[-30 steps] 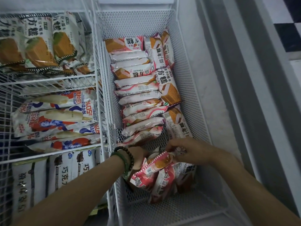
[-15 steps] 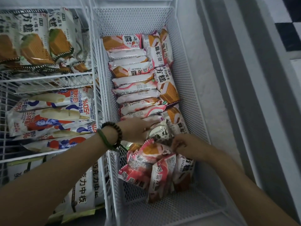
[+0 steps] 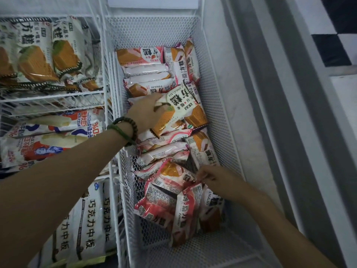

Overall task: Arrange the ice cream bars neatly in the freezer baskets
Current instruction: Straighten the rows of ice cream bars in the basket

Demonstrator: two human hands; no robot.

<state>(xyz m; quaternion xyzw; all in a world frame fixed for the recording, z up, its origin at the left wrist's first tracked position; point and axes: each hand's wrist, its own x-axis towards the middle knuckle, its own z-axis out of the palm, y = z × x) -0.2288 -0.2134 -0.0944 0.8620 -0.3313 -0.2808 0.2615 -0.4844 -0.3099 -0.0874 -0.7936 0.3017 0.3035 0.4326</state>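
Now sorting: our left hand (image 3: 146,113) grips a cream-wrapped wafer bar (image 3: 178,110) over the stacked row in the white mesh basket (image 3: 219,105). Our right hand (image 3: 214,177) pinches a glossy pink-wrapped bar (image 3: 173,177) in the near loose heap. Next, we judge: lay the flat, crinkly packet flush with its kind.

Fingers of the left hand (image 3: 146,115) lie under the bar (image 3: 180,107) (print blurred).

Left hand (image 3: 146,115) grips cream-wrapped bar (image 3: 174,110), tilted over row of pink bars (image 3: 164,151) in mesh basket (image 3: 218,105). Right hand (image 3: 214,178) pinches wrapper edge of top pink bar (image 3: 172,176) on loose pile (image 3: 164,206) at near end. 2 bracelets (image 3: 125,128) on left wrist. Wire baskets (image 3: 58,99) at left hold other bars.
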